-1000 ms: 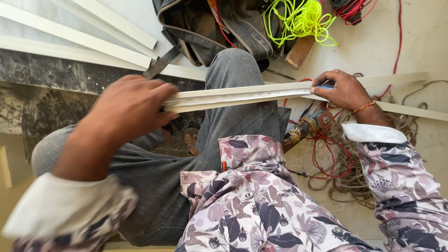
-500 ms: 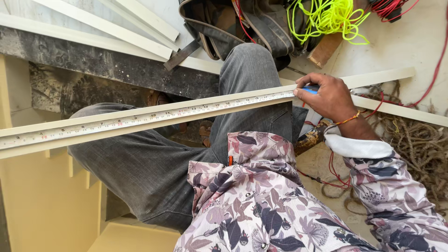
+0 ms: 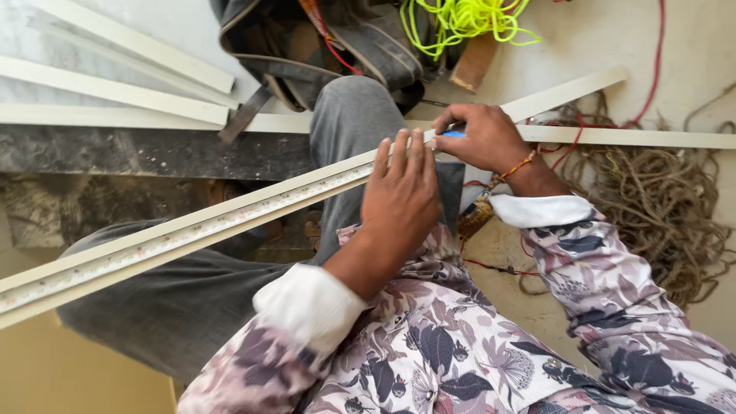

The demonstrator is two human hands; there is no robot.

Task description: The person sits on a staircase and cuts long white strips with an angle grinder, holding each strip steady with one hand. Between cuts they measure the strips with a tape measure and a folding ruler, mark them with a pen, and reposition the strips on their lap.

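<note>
Long cream plastic strip: lies slantwise across the person's raised knee, running from the lower left edge of view up toward the right, with a measuring tape laid flat along its top face. Left hand: palm down, fingers straight and together, pressing on the strip and tape just left of the other hand; not closed around anything. Right hand: fingers curled and pinched on a small blue item at the strip, the item mostly hidden by the fingers; a red and yellow thread band sits on the wrist. Both arms wear a floral shirt with white cuffs. Grey trousers cover the legs under the strip. Behind the knee: a dark tool bag with straps, lying open. Beside the bag, upper right: a tangle of bright yellow-green cord. Upper left: several more cream strips lying flat, near a dark ledge. Right side: thin red wire trailing over the pale floor, and a heap of brown fibre rope.
</note>
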